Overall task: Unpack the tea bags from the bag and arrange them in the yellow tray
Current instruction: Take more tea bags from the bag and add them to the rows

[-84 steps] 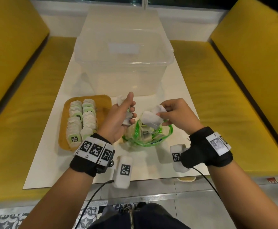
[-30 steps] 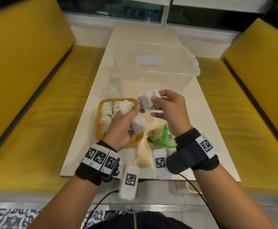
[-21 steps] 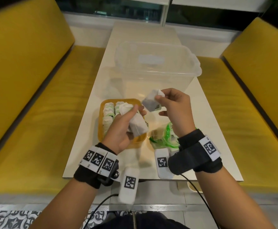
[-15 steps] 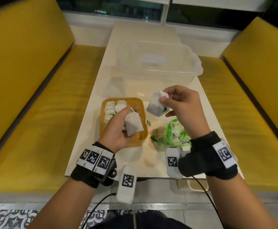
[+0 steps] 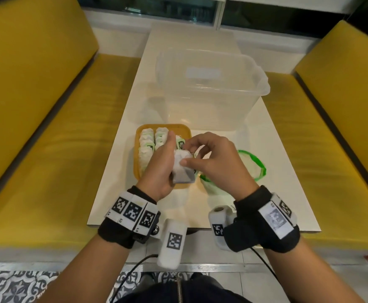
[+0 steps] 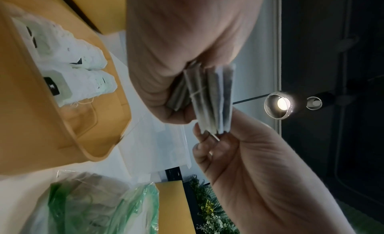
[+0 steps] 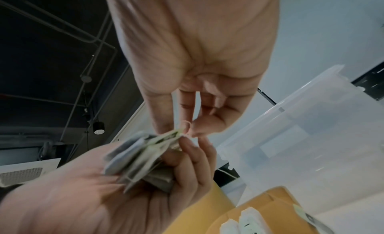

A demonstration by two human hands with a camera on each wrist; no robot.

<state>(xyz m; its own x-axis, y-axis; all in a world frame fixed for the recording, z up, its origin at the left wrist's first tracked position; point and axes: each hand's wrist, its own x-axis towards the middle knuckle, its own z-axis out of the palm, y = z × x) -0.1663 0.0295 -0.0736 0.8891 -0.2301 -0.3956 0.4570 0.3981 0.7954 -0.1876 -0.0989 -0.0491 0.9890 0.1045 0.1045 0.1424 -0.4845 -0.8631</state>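
Over the right side of the yellow tray (image 5: 136,171), my left hand (image 5: 165,159) grips a small stack of white tea bags (image 5: 182,171). My right hand (image 5: 191,156) meets it from the right. Its thumb presses on the top tea bag, and its fingertips pinch that bag's upper edge and tag (image 7: 176,136). The stack (image 6: 212,98) shows edge-on in the left wrist view. Two rows of tea bags (image 5: 149,145) fill the tray's left part. The green-trimmed plastic bag (image 5: 254,167) lies open on the table right of the tray, partly hidden by my right hand.
A large clear plastic bin (image 5: 209,90) stands just behind the tray on the white table (image 5: 283,193). Yellow bench seats (image 5: 47,149) run along both sides of the table. The table's near edge lies under my wrists.
My right hand brought its separate tea bag down and left onto the stack in my left hand. Both hands sank lower over the tray.
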